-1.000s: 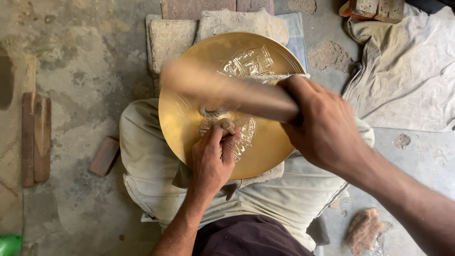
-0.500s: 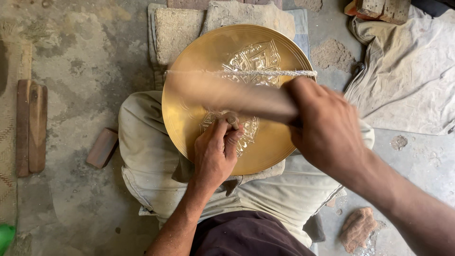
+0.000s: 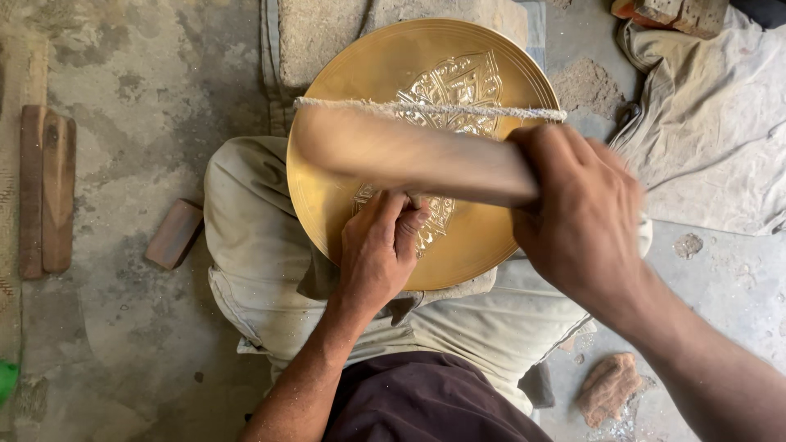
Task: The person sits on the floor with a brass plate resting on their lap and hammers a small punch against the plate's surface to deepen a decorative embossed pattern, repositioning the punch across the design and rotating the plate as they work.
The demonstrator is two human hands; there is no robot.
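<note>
Your right hand (image 3: 577, 221) has its grip clamped around a wooden mallet (image 3: 409, 155), blurred across the brass plate (image 3: 491, 245) resting on your lap. Your left hand (image 3: 381, 250) pinches shut on a small punch (image 3: 415, 199), tip on the engraved centre; your fingers hide most of it. A frayed cord (image 3: 426, 109) crosses the plate's upper half.

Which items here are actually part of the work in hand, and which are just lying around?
In use:
brass plate with engraved motif, resting on the lap
wooden mallet, gripped by the right hand
small punch, pinched in the left hand on the plate

Lying about:
wooden sticks
small brick block
crumpled cloth
stone lump
</note>
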